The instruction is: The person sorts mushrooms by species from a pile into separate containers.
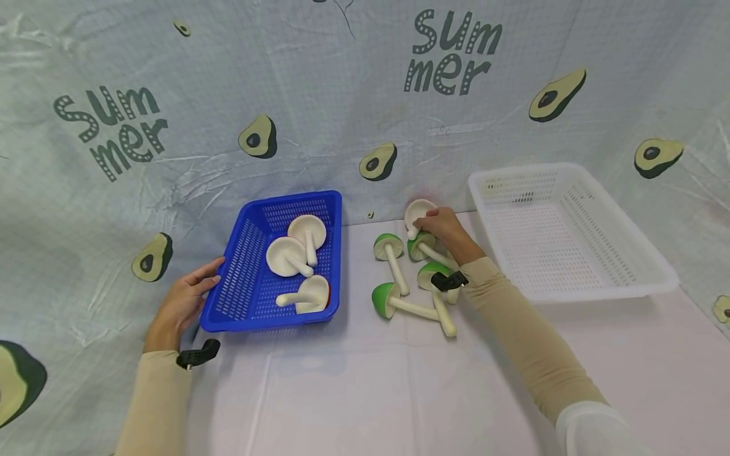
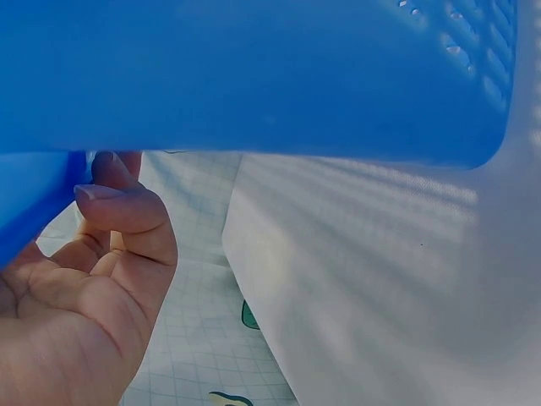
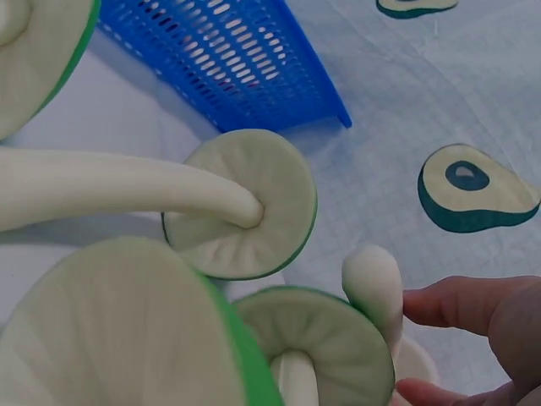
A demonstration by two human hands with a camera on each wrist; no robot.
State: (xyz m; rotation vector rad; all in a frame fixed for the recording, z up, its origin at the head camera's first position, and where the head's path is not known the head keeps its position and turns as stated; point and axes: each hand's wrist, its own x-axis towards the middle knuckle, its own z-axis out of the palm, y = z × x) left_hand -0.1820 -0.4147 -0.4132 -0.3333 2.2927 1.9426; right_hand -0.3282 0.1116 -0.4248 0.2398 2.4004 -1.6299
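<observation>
Mushroom (image 1: 418, 211) in the right hand (image 1: 447, 231), blue basket (image 1: 236, 297) in the left hand (image 1: 181, 303)

Head view: the left hand grips the blue basket by its left edge. Three white mushrooms (image 1: 282, 254) lie inside, two close together at the back and one at the front. The right hand pinches another white one at the back of the table (image 1: 319, 392), between the blue basket and the white basket (image 1: 553, 247). Green mushrooms (image 1: 381, 299) with long pale stems lie in a bunch just beside it. Behind it all hangs a cloth (image 1: 342, 88) with avocados and the word "summer" on it.

Left wrist view: big blue basket walls fill the top. The left hand's fingers (image 2: 139, 211) bend at the blue edge and hold on. Stripy shadows fall on the table.

Right wrist view: the right hand's fingers (image 3: 452, 303) pinch the fat white stem. The top of that mushroom is mostly hidden. Green mushrooms crowd near it, and I cannot tell if one touches the stem. The blue basket's corner shows up high.
</observation>
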